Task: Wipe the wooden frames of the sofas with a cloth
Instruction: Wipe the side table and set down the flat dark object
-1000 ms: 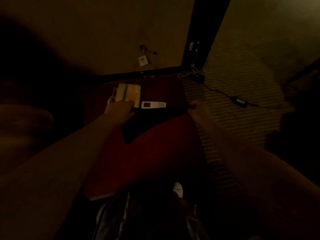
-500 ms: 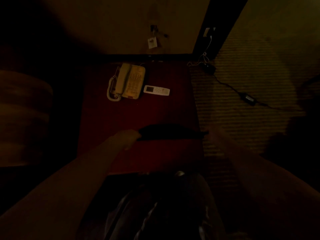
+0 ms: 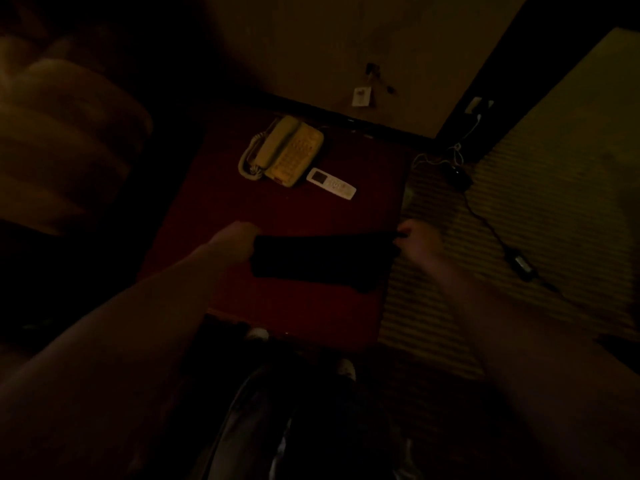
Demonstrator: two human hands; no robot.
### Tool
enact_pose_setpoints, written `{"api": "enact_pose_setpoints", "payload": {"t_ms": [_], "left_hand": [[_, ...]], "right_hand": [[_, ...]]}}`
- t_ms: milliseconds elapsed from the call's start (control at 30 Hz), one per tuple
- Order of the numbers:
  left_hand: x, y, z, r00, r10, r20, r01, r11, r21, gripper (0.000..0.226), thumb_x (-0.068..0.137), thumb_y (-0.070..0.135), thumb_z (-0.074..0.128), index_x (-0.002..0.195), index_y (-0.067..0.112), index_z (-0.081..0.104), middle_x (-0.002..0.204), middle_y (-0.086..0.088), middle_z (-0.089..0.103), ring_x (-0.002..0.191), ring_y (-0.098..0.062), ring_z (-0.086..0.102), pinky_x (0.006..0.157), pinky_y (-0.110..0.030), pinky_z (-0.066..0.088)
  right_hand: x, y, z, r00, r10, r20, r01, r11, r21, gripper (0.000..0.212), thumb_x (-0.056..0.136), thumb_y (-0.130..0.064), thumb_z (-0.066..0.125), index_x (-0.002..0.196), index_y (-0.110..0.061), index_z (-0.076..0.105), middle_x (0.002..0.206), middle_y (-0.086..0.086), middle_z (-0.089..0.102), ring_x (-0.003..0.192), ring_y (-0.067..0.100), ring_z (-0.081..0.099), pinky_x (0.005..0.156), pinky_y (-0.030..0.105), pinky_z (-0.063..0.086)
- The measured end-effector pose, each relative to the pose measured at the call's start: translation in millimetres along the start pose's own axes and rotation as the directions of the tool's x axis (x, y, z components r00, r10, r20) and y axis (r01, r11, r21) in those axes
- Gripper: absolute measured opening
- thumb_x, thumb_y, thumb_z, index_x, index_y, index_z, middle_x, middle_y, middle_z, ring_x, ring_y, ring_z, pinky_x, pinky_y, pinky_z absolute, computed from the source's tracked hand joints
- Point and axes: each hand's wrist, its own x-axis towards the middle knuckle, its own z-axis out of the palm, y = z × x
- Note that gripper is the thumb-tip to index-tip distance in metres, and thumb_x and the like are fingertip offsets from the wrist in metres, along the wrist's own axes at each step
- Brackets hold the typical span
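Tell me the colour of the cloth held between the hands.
Black or very dark; the cloth shows best in the dim head view.

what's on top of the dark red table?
On the dark red table: a cream corded telephone and a white remote control. Left hand and right hand hold a dark cloth stretched over it, hiding the tabletop beneath.

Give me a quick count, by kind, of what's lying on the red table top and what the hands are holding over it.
Telephone: 1
Remote control: 1
Dark cloth, stretched between the left hand and the right hand: 1
Total: 3, on or over the red table
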Motion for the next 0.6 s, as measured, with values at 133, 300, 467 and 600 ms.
{"api": "enact_pose_setpoints", "payload": {"t_ms": [133,300,467,600], "left_hand": [[-17.2,17.0,-28.2,0.993,0.021,-0.12,-0.019,1.0,0.015,0.018,0.095,0.01,0.045,0.104,0.01,0.061,0.098,-0.006,0.058,0.082,-0.017,0.055,0.068,-0.03,0.044],[-32.0,19.7,-42.9,0.995,0.075,-0.058,-0.073,0.997,0.028,0.015,0.094,0.008,0.047,0.093,0.013,0.061,0.093,-0.008,0.059,0.067,-0.014,0.052,0.058,-0.025,0.041],[-34.9,-0.7,-0.7,0.992,0.041,0.122,-0.057,0.991,0.125,0.037,0.095,0.002,0.041,0.129,0.014,0.053,0.106,-0.007,0.056,0.071,-0.015,0.054,0.059,-0.027,0.045],[-35.5,-14.7,49.4,0.962,0.05,0.268,-0.092,0.985,0.148,0.047,0.095,-0.005,0.038,0.139,0.011,0.043,0.112,-0.013,0.058,0.078,-0.023,0.056,0.062,-0.032,0.044]], "right_hand": [[0.9,-13.2,-38.4,0.998,-0.046,-0.041,0.047,0.998,0.033,0.022,0.095,-0.015,0.051,0.109,-0.005,0.064,0.11,0.013,0.062,0.09,0.022,0.056,0.061,0.021,0.037],[-12.6,-5.2,-53.2,0.997,-0.079,-0.004,0.079,0.997,0.019,0.017,0.092,-0.013,0.057,0.102,-0.003,0.067,0.102,0.014,0.063,0.087,0.024,0.056,0.05,0.015,0.031],[-29.2,24.0,-20.2,0.961,-0.04,0.274,0.049,0.998,-0.027,0.017,0.085,-0.006,0.064,0.101,-0.001,0.069,0.072,-0.004,0.055,0.07,0.012,0.052,0.06,0.023,0.036],[-44.4,58.9,38.0,0.939,0.03,0.344,-0.022,0.999,-0.028,0.009,0.087,-0.007,0.062,0.095,-0.005,0.067,0.075,-0.003,0.053,0.074,0.015,0.051,0.062,0.025,0.037]]}}
